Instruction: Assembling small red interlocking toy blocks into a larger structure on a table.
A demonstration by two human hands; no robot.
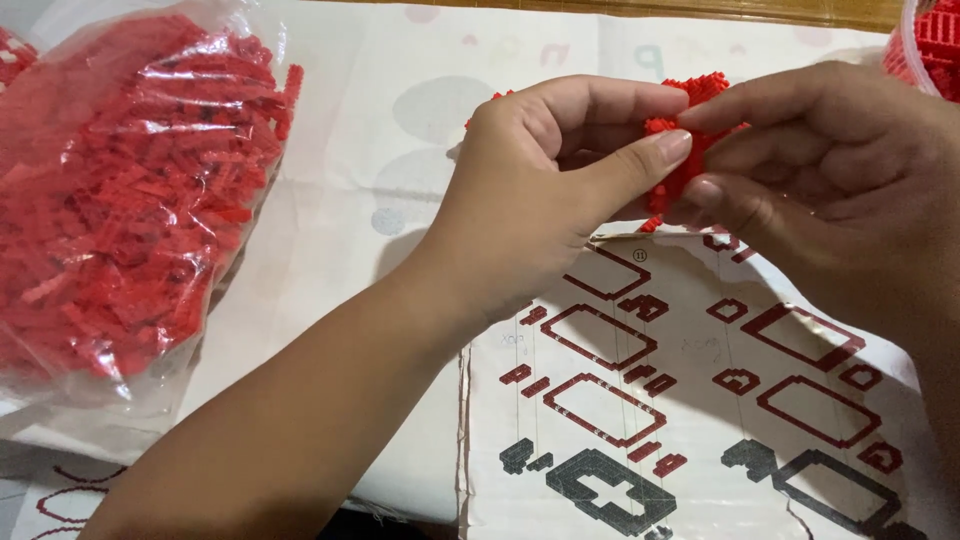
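Observation:
Both my hands meet over the middle of the scene, gripping a small red assembly of tiny building bricks (682, 130). My left hand (545, 190) pinches it from the left with thumb and fingers. My right hand (820, 165) closes on it from the right, fingertips pressing its side. Most of the assembly is hidden between the fingers. Below the hands lies a torn paper instruction sheet (690, 400) printed with red and dark grey brick outlines.
A large clear plastic bag (130, 190) full of loose red bricks lies at the left. A container of red bricks (930, 45) shows at the top right corner. A pale patterned cloth (370, 150) covers the surface.

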